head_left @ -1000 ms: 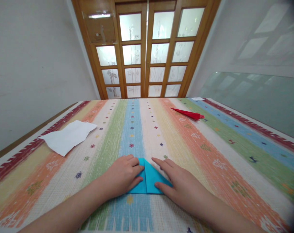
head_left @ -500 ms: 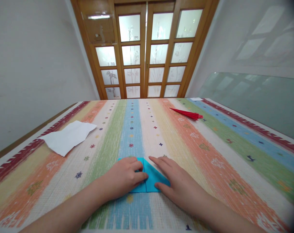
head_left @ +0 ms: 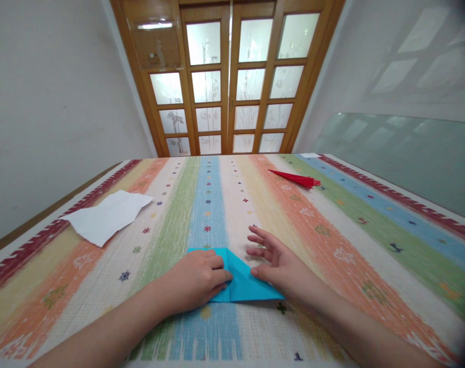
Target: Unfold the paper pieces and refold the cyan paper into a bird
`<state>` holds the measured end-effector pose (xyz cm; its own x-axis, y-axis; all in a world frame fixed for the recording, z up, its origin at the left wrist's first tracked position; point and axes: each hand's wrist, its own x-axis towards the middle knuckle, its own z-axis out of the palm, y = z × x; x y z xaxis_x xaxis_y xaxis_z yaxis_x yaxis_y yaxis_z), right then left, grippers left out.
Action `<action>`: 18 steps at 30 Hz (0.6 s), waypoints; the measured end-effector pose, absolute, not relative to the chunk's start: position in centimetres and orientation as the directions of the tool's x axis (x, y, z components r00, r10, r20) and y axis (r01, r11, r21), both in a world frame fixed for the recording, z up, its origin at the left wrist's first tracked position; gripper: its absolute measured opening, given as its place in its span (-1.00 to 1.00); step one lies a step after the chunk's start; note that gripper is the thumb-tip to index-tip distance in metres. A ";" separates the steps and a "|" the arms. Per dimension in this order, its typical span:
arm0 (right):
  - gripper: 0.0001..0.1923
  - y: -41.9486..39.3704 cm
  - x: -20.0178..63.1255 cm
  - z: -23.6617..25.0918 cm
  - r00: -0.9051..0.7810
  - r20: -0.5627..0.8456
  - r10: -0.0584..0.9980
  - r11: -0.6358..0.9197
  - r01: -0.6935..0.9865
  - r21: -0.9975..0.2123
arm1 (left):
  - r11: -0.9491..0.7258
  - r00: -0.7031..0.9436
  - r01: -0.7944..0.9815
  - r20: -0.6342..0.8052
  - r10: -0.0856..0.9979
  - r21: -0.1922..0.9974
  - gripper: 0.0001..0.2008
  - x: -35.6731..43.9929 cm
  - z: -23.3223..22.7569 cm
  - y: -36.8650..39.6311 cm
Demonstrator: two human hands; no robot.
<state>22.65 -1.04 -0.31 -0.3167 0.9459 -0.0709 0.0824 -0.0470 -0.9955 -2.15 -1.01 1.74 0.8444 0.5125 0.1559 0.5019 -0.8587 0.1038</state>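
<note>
A folded sheet of bright blue paper (head_left: 245, 283) lies at the near middle of the table, with a vertical crease and a slanted right edge that runs to a point. My left hand (head_left: 196, 281) covers its left part, fingers curled and pressed on the paper beside the crease. Just beyond the slanted edge is my right hand (head_left: 276, 258), fingers spread and raised. Its thumb is at the paper's edge; whether it touches, I cannot tell.
A striped cloth (head_left: 171, 220) covers the table. White paper (head_left: 108, 217) lies at the left, and a narrow folded red paper piece (head_left: 295, 179) at the far right. Beyond the table stand wooden doors (head_left: 228, 76) with glass panes; a glass board (head_left: 397, 153) leans at the right.
My right hand has lifted and moved slightly right and away, its fingers spreading off the paper. More of the blue paper's right point shows. My left hand has stayed nearly in place.
</note>
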 end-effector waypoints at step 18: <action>-0.30 -4.1 21.7 1.1 -0.535 0.447 0.717 0.587 0.118 -0.801 | -0.858 0.778 0.514 0.420 0.468 0.003 -0.86 -1.1 1.8 -1.9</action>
